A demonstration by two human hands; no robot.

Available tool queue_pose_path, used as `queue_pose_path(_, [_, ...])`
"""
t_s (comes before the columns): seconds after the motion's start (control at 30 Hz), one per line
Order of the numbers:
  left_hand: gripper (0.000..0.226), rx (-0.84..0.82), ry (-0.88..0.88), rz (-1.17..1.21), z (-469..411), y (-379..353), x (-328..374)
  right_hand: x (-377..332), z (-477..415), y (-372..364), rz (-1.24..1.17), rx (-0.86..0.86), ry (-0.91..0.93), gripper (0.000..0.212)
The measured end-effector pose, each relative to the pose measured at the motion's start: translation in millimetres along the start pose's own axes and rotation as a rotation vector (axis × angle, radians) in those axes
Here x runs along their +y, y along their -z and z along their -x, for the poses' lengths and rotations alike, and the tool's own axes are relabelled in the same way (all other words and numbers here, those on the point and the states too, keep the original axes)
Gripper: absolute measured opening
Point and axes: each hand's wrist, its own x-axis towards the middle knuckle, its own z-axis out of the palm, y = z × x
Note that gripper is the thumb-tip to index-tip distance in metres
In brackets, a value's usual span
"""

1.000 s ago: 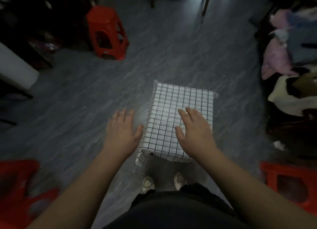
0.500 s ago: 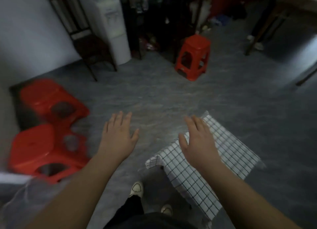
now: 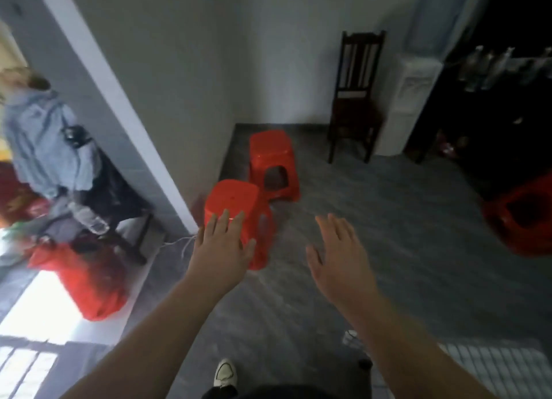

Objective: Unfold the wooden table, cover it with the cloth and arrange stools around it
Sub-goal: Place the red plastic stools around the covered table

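Reaching out with both arms over the grey floor (image 3: 388,219), and neither grip has anything in it. My left hand (image 3: 219,249) is flat, fingers spread, palm down, its fingertips (image 3: 224,216) overlapping the front edge of the nearest red stool (image 3: 231,200) in this view; whether they touch the seat I cannot tell. My right hand (image 3: 340,264) is open too, fingers fanned, hovering above bare floor just right of that stool.

A second red stool (image 3: 273,159) stands right behind the first one, close to the corner of the white wall (image 3: 194,69). A third red stool (image 3: 521,219) sits at the far right edge, partly cut off, well apart from the other two. The checked cloth (image 3: 493,368) is down at the lower right, by my right forearm, draped over the counter, which it hides completely.

Further back, a dark wooden chair (image 3: 357,99) stands against the wall, and a white water dispenser (image 3: 409,99) is just beside it on the right. My white shoe (image 3: 225,373) shows at the bottom. Off to the left, blurred, another person in a light blue top (image 3: 44,135) stands beyond the wall edge, with a red bag (image 3: 86,282) on the floor below.
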Motion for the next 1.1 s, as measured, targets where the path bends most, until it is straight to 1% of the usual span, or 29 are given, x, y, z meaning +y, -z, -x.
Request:
queue_pose_path(0.13, [0.08, 0.005, 0.104, 0.028, -12.6, 9.0, -73.6, -60.0, -38.7, -43.8, 0.018, -0.038, 0.115, 0.065])
queue_pose_path(0.23, [0.069, 0.022, 0.156, 0.049, -31.6, 15.2, -135.0, -108.5, -75.1, -81.2, 0.032, -0.067, 0.178, 0.065])
queue_pose_path(0.33, [0.068, 0.034, 0.194, 0.066, -59.1, 25.7, -200.2, -160.8, -118.3, -121.4, 0.053, -0.1, 0.193, 0.067])
queue_pose_path(0.43, [0.067, 0.004, 0.176, 0.048, -93.2, 33.6, -259.8, -209.3, -160.3, -155.7, 0.043, -0.095, 0.169, 0.064])
queue_pose_path(0.57, [0.066, -0.058, 0.144, 0.072, -146.3, 42.3, -307.3, -245.3, -201.2, -186.4, 0.067, -0.106, 0.116, 0.062])
queue_pose_path(0.67, [0.068, -0.078, 0.125, 0.102, -188.2, 44.7, -317.7, -247.5, -224.9, -198.2, 0.079, -0.116, 0.038, 0.063])
queue_pose_path(0.8, [0.067, -0.099, 0.052, 0.097, -255.4, 33.0, -316.0, -232.3, -268.1, -210.4, 0.097, -0.128, -0.031, 0.062])
queue_pose_path(0.97, [0.069, -0.143, 0.007, 0.11, -345.2, 1.3, -307.3, -203.9, -334.2, -236.2, 0.086, -0.15, -0.099, 0.063])
queue_pose_path(1.1, [0.067, -0.173, 0.008, 0.107, -419.9, -35.0, -302.3, -170.9, -400.6, -283.1, 0.042, -0.207, -0.164, 0.064])
